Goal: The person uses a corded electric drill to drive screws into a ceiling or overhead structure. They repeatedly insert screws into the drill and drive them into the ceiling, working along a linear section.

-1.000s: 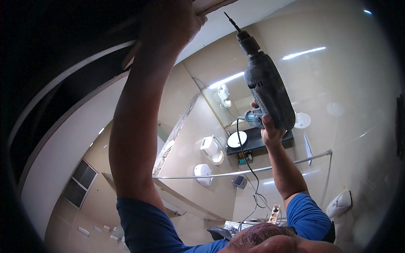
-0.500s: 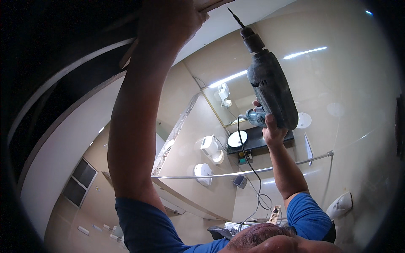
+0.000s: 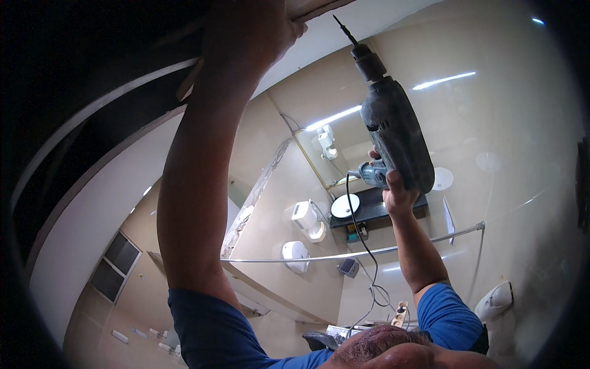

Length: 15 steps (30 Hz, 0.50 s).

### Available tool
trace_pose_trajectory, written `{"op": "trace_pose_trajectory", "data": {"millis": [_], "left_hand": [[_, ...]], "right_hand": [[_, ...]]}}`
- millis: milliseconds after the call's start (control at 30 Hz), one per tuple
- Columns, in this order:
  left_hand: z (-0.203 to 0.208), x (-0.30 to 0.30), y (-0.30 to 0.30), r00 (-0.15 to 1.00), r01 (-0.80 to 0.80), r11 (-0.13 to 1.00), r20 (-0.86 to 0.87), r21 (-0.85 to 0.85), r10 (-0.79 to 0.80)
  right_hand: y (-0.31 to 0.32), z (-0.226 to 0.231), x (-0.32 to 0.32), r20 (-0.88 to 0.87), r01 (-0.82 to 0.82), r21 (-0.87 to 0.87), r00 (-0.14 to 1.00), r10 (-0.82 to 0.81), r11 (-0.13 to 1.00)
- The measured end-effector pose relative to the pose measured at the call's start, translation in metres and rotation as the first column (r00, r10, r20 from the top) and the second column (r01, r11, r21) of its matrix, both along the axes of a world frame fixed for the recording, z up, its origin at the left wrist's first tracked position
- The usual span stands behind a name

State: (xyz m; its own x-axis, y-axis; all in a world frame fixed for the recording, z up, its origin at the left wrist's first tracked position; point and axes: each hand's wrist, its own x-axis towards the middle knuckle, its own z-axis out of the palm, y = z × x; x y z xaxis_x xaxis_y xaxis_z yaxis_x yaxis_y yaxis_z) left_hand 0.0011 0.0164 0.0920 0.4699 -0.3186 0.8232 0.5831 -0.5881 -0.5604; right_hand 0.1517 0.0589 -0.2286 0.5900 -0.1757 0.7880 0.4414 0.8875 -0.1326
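My right hand (image 3: 398, 190) grips a dark, dusty corded power drill (image 3: 399, 135) by its handle. The drill points up and slightly left. A thin dark bit (image 3: 345, 31) stands in its chuck, and the tip is close below the white ceiling panel (image 3: 344, 40), apart from the wooden strip in this view. My left hand (image 3: 258, 34) is raised into the dark ceiling opening and seems closed around a brown wooden strip (image 3: 316, 7). Most of its fingers are hidden in shadow; one fingertip shows by the strip. A black cord (image 3: 358, 237) hangs from the drill handle.
A curved metal rail (image 3: 393, 248) crosses below the drill. Further down are a black counter (image 3: 381, 208) with a round white basin (image 3: 345, 206), wall dispensers (image 3: 296, 253), a mirror and a power strip (image 3: 399, 315). A pale curved edge (image 3: 92, 117) borders the dark opening.
The drill's chuck and body have dropped very slightly, while its bit tip stays near the ceiling panel. My left hand keeps its place at the wooden strip.
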Motion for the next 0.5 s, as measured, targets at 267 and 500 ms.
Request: {"op": "trace_pose_trajectory", "data": {"millis": [267,500], "left_hand": [[0.022,0.004,0.02,0.996,-0.061,0.996,-0.07,-0.072,0.056],[0.026,0.0,0.035,0.993,0.112,0.99,-0.057,0.085,-0.108]], "right_hand": [[-0.012,-0.002,-0.005,-0.041,-0.04,0.008,0.998,0.041,0.999],[-0.034,-0.006,-0.013,-0.1,-0.023,-0.009,0.995,0.022,1.0]]}}
